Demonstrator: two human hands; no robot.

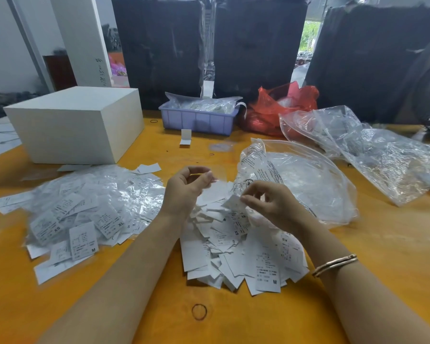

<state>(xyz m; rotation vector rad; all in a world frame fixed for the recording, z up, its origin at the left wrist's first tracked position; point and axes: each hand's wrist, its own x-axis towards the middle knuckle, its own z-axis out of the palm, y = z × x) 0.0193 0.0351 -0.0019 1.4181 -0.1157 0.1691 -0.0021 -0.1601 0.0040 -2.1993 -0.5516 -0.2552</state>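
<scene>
A heap of loose white size labels [243, 254] lies in the middle of the orange table [159, 306]. To its left spreads a pile of labels sealed in small clear bags [85, 214]. My left hand [186, 187] hovers above the loose heap and pinches a small clear plastic bag [215, 173] between thumb and fingers. Just to the right, my right hand [271, 202] pinches one white label [235, 202] by its edge, close to the bag's lower side. A bracelet circles my right wrist.
A white box [77, 122] stands at the back left. Behind the hands sit a lilac plastic tray [196, 121], a red plastic bag [278, 108] and big clear bags [308, 184] on the right. A rubber band [199, 312] lies near the front edge. Dark wrapped bales stand behind the table.
</scene>
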